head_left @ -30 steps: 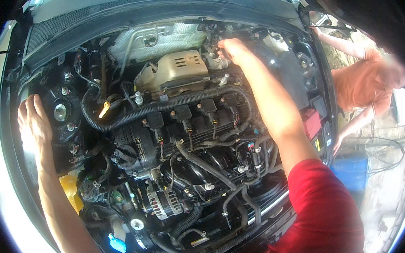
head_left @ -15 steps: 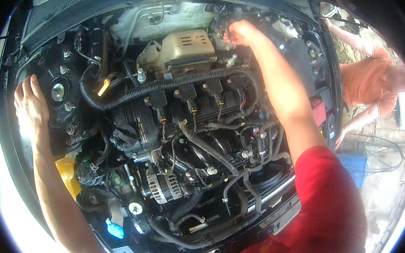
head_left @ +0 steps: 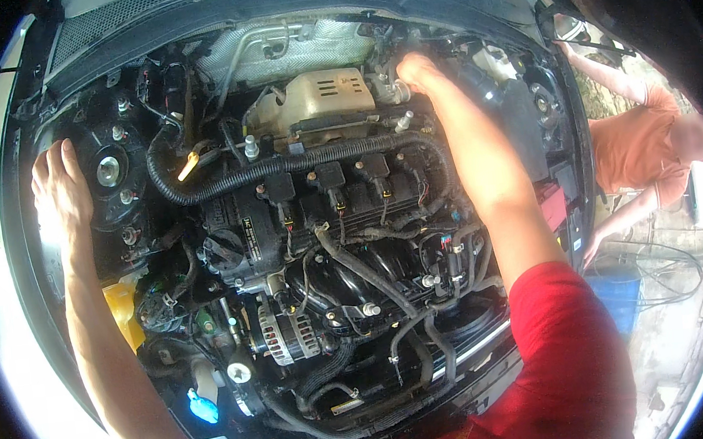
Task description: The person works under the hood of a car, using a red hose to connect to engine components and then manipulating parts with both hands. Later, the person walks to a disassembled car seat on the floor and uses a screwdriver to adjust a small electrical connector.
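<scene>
An open engine bay fills the view. My left hand (head_left: 61,182) rests with fingers slightly bent and apart on the left inner fender edge, beside the strut mount (head_left: 109,171). My right hand (head_left: 417,73) reaches to the back right of the engine, right of the beige metal heat shield (head_left: 319,95); its fingers are curled down at a metal fitting there, and what they hold is hidden. Below lie a thick corrugated hose (head_left: 255,169), coil packs (head_left: 327,176) and the black engine cover area with several hoses. A yellow dipstick handle (head_left: 189,166) stands left of the shield.
A person (head_left: 638,144) in an orange shirt leans at the right side of the car, both arms out toward it. A blue barrel (head_left: 614,301) and loose cables are beside them. The windshield cowl (head_left: 182,8) borders the back; a yellow reservoir (head_left: 122,315) sits low left.
My right hand has moved slightly right from a second ago, still at the back of the engine. The camera's view has shifted a little. My left hand remains on the fender.
</scene>
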Demonstrator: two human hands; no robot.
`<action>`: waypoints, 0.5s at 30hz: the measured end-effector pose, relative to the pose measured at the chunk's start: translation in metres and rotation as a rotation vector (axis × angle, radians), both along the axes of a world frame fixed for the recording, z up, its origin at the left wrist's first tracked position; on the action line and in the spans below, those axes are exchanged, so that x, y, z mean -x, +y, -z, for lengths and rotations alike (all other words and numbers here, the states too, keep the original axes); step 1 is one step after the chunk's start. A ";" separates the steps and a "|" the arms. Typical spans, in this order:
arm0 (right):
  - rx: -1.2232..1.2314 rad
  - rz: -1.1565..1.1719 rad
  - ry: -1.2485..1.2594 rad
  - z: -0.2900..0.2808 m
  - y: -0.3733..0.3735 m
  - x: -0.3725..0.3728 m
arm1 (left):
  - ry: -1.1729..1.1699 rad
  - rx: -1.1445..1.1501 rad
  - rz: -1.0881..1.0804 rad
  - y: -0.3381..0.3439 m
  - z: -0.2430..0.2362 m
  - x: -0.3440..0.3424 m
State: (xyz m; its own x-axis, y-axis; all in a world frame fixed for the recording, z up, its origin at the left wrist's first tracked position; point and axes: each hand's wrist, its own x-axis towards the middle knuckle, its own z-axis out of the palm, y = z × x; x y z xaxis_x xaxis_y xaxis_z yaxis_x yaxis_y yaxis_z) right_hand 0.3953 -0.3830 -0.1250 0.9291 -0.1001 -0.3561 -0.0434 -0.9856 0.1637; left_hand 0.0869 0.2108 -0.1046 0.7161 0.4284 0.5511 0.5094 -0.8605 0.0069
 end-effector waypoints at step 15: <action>-0.457 0.231 -0.164 -0.002 0.006 0.039 | -0.016 -0.011 0.016 0.001 0.002 0.001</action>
